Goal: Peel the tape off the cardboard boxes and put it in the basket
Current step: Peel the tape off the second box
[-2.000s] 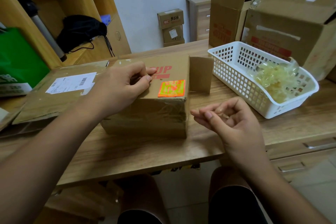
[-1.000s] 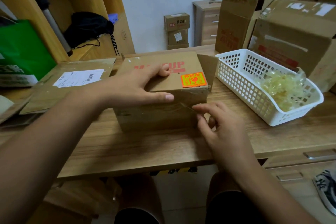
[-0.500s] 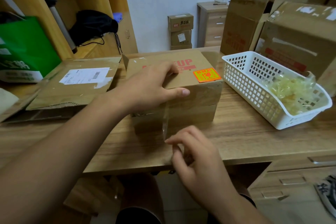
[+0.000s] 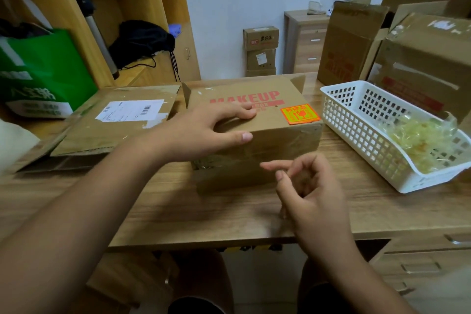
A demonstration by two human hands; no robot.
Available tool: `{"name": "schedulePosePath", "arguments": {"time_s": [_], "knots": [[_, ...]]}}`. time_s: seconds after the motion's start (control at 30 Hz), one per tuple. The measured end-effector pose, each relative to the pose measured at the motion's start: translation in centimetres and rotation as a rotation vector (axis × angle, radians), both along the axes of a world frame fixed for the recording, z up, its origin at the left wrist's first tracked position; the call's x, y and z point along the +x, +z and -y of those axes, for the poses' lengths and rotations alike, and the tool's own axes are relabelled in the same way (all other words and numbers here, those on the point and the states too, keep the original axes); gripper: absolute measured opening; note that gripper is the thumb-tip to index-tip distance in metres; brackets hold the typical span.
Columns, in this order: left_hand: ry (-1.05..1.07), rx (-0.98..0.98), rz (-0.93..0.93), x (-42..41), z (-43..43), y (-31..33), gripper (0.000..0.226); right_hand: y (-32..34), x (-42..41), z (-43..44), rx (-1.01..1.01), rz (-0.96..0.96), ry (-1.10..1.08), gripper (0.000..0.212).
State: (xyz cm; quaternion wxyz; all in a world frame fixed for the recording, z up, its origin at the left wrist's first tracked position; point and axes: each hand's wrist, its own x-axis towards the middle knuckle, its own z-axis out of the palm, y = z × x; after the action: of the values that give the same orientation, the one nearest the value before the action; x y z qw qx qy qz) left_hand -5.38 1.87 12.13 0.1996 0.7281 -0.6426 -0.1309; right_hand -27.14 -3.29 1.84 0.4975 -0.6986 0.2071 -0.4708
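Left hand [image 4: 204, 132] lies flat and spread on the box [image 4: 280, 140] top, thumb at the front edge, pressing down and gripping nothing. The box is at my 12 o'clock, with shiny clear tape [image 4: 267, 155] across its front face. Right hand [image 4: 311, 194] is at the box's 5 o'clock, fingers curled, index out. It's blurred, so I can't tell if it pinches a clear strip. The basket [image 4: 356, 135] is at that hand's 2 o'clock, with a wad [image 4: 420, 140] of peeled tape inside. My guess at the step: between peel and drop. Next, if I'm holding a strip, I release it over the rim; if not, I nail up a tape edge.
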Motion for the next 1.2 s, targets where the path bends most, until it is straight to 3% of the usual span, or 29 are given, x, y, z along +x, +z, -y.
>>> {"name": "schedulePosePath", "arguments": {"time_s": [0.27,0.5,0.67,0.83,1.07,1.2], "knots": [[0.001,-0.024,-0.02,-0.3,0.1,-0.1,0.061,0.4,0.5,0.4,-0.067,-0.129,0.067,0.037],[-0.006,-0.065,-0.02,-0.5,0.2,-0.3,0.052,-0.6,1.4,-1.9,-0.147,-0.176,0.136,0.038],[0.011,-0.075,0.002,-0.6,0.2,-0.3,0.051,-0.8,2.0,-2.9,-0.035,-0.161,0.214,0.03],[-0.011,-0.108,-0.074,-0.3,0.3,-0.3,0.043,-0.8,2.8,-2.2,-0.007,-0.232,0.138,0.048],[-0.005,-0.105,-0.137,0.0,0.5,-0.4,0.042,-0.5,4.3,-3.2,-0.158,-0.281,-0.039,0.026],[0.02,-0.126,-0.118,-0.4,0.9,-0.6,0.041,-0.6,4.7,-6.5,-0.288,-0.361,0.152,0.028]]}}
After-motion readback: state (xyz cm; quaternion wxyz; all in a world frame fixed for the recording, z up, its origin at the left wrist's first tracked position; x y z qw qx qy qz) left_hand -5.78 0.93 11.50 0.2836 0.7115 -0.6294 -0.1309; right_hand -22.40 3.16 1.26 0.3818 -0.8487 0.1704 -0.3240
